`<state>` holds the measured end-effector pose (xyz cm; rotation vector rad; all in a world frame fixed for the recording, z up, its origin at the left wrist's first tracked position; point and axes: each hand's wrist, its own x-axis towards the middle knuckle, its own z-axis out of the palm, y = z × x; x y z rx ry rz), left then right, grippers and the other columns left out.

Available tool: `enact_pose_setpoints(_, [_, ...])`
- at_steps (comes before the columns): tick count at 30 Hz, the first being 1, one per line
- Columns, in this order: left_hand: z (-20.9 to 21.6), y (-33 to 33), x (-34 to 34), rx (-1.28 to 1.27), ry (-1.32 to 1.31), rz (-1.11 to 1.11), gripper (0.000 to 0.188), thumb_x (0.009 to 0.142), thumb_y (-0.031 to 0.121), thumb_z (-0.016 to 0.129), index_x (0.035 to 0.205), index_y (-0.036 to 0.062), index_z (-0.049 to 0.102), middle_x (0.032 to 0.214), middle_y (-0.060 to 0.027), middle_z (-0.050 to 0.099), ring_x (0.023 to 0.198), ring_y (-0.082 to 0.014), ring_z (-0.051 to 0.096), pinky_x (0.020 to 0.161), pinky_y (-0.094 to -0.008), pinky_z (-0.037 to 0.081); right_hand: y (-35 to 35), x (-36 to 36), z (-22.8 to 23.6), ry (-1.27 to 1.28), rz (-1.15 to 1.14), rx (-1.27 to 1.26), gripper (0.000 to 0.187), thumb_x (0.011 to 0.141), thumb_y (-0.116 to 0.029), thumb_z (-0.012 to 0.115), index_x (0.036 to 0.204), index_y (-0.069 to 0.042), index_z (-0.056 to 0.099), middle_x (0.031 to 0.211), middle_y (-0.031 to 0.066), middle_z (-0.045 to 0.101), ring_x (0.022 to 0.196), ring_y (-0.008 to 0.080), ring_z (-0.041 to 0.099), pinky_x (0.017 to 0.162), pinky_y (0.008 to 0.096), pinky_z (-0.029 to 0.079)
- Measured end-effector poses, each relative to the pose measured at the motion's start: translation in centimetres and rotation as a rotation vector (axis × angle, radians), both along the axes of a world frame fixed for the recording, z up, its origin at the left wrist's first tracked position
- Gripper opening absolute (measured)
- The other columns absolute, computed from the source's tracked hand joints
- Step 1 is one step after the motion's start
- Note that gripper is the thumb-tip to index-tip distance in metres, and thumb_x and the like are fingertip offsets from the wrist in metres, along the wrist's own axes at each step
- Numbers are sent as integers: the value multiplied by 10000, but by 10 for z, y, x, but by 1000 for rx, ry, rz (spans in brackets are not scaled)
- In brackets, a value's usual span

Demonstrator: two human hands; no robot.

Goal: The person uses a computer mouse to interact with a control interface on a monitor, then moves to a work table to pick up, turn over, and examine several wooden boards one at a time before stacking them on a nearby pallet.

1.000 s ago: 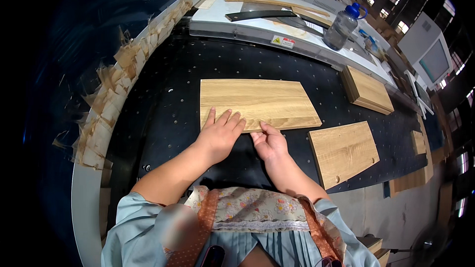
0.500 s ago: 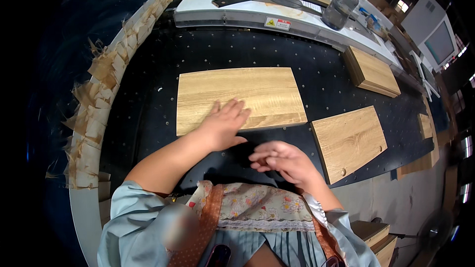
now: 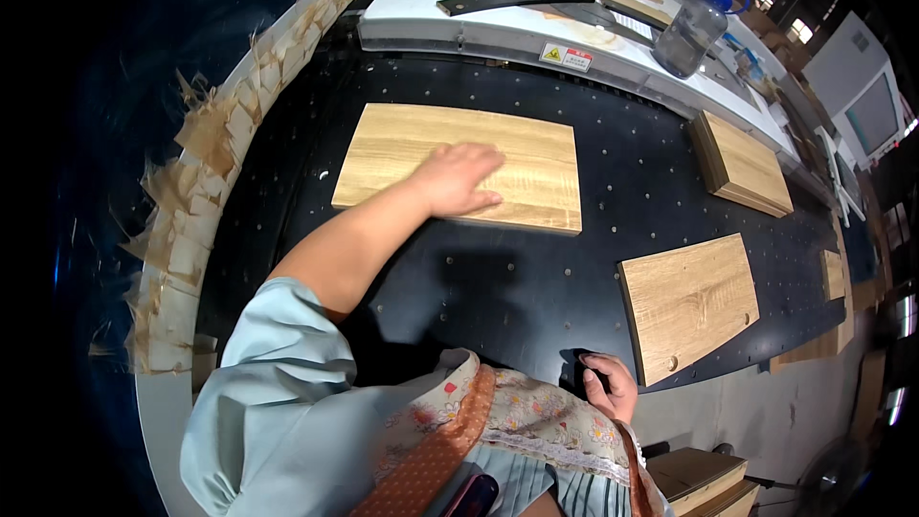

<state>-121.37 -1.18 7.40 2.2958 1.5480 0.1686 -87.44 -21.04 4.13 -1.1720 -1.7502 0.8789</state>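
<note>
A rectangular wood-grain board (image 3: 383,148) lies flat on the black table in front of me. My left hand (image 3: 461,177) rests palm down on its middle, fingers stretched and slightly blurred; it is open. By the table's front edge, close to my apron, my right hand (image 3: 610,386) hangs with its fingers loosely curled closed and nothing visible in them. Just beyond it, to the right, lies a second wood-grain board (image 3: 694,302) with two small round holes along its lower right edge.
A stack of wood-grain boards (image 3: 747,168) sits at the table's far right. Behind runs a white machine ledge (image 3: 412,29) bearing a blue-capped water bottle (image 3: 691,33) and dark strips. Peeling tape covers the left rail (image 3: 206,172). Brown boxes (image 3: 694,479) stand low right.
The board under my left hand has slid away from me and turned slightly clockwise, with the hand still on it. My right hand has drawn back toward my body. The view has shifted somewhat.
</note>
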Motion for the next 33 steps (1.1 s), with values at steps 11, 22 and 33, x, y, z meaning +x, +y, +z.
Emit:
enact_pose_setpoints(11, [-15, 63, -17, 72, 158, 273, 989, 675, 686, 604, 1438, 161, 260, 1493, -150, 204, 1402, -288, 109, 1118, -508, 75, 1, -1, -7, -63, -24, 106, 121, 814, -37, 635, 931, -9, 633, 912, 149, 652, 835, 273, 627, 745, 320, 486])
enact_pose_setpoints(22, [-10, 43, 39, -22, -152, -212, 466, 835, 410, 584, 1196, 116, 557, 1245, -141, 528, 1278, -290, 375, 1107, -475, 189, 4, -6, -6, -133, 34, 289, 117, 779, -12, 624, 896, -2, 628, 879, 146, 644, 773, 304, 612, 694, 352, 487])
enact_pose_setpoints(33, [-19, -70, 145, 151, 22, -228, 717, 791, 612, 522, 1286, 96, 468, 1371, -118, 397, 1374, -274, 206, 1084, -606, 70, 2, -7, -13, -242, 29, 405, 147, 723, 6, 624, 865, -28, 643, 846, 129, 641, 754, 303, 606, 674, 362, 501])
